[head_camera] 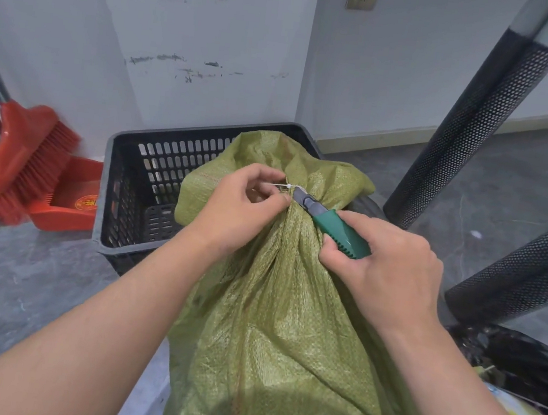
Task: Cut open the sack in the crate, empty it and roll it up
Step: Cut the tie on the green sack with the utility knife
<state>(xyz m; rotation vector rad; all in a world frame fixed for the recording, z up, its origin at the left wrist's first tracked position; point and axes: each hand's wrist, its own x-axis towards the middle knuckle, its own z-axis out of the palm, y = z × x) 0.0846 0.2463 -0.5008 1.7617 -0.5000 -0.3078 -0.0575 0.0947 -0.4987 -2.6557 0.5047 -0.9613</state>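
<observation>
The white tie (288, 186) on the sack (278, 328) neck is pinched taut by the left hand (242, 203) so the knife (332, 225), gripped in the right hand (382, 265), can be slid under it.

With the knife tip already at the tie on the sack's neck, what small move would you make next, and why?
Probably draw the utility knife through the white tie, away from the fingers. The right hand has its tip at the tie, the left hand pinches the neck there, and the green sack is still cinched shut.
</observation>
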